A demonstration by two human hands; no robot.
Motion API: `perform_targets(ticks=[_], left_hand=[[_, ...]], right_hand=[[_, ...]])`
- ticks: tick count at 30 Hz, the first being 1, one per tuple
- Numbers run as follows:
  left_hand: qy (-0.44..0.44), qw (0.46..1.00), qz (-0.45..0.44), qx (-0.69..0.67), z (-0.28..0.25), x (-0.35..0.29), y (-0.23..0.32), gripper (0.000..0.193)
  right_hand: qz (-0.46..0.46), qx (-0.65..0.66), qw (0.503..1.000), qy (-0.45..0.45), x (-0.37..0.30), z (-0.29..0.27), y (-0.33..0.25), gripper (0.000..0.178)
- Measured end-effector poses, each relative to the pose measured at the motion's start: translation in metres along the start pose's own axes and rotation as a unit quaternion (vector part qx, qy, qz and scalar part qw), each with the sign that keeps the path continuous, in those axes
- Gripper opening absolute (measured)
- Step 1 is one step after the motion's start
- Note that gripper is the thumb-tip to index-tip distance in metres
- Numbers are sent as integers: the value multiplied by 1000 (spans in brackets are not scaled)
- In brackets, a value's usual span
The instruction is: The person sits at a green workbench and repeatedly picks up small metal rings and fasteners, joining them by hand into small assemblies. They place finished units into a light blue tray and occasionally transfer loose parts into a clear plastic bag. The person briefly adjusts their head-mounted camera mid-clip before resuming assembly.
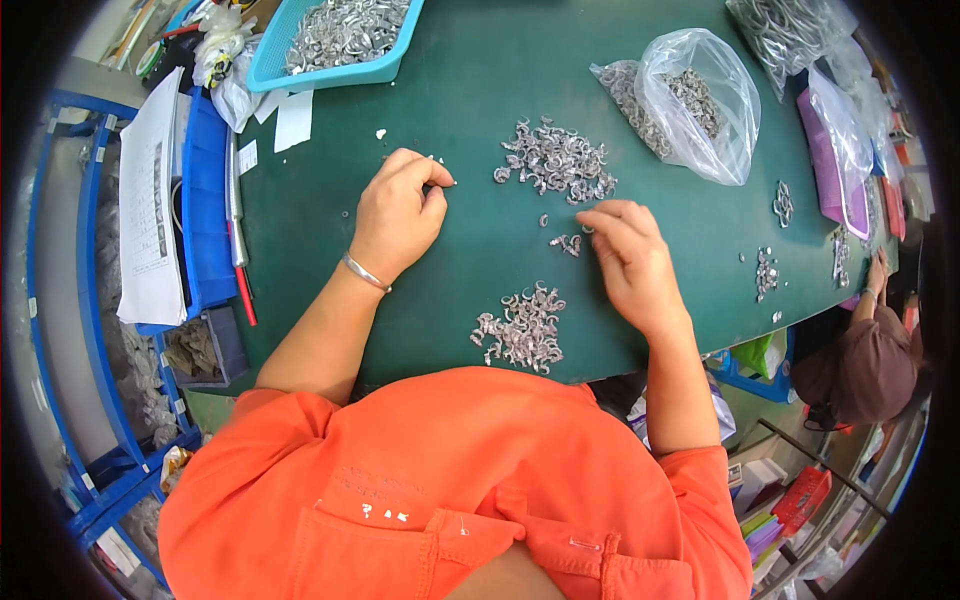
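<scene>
My left hand, with a silver bangle on its wrist, is held over the table with thumb and forefinger pinched together. A tiny pale bit shows at its fingertips, too small to name. My right hand pinches a small curved metal piece between finger and thumb. Beside those fingertips lies a little cluster of curved metal pieces, with a single one next to it. A larger heap of the pieces lies beyond, and another heap close to my body.
A turquoise basket of metal pieces stands far left. An open clear plastic bag holds more at far right. Papers lean on a blue bin at left, by a red pen. Another person sits at the right edge near small piles.
</scene>
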State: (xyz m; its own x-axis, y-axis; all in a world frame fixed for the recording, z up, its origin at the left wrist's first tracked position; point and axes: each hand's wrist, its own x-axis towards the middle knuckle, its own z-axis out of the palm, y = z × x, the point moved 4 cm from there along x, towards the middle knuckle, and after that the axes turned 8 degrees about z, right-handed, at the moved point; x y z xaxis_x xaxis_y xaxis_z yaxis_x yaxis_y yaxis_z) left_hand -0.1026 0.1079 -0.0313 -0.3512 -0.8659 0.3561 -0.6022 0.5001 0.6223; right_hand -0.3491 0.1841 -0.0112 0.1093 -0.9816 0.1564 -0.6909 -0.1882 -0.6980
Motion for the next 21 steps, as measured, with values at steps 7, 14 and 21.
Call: perform_targets(ticks=[7,14,21], left_hand=[[-1,1000,2,-15,-1,-5,4,14],[-5,1000,4,-6,-1,-4,0,15],[-2,1000,0,-9,0,-5,2,14]], right_hand=[[46,66,995,64,-6,1,9,13],[-23,-32,998,50,-5,-4,0,19],[-123,-118,985,23,-4,22,-29,14]])
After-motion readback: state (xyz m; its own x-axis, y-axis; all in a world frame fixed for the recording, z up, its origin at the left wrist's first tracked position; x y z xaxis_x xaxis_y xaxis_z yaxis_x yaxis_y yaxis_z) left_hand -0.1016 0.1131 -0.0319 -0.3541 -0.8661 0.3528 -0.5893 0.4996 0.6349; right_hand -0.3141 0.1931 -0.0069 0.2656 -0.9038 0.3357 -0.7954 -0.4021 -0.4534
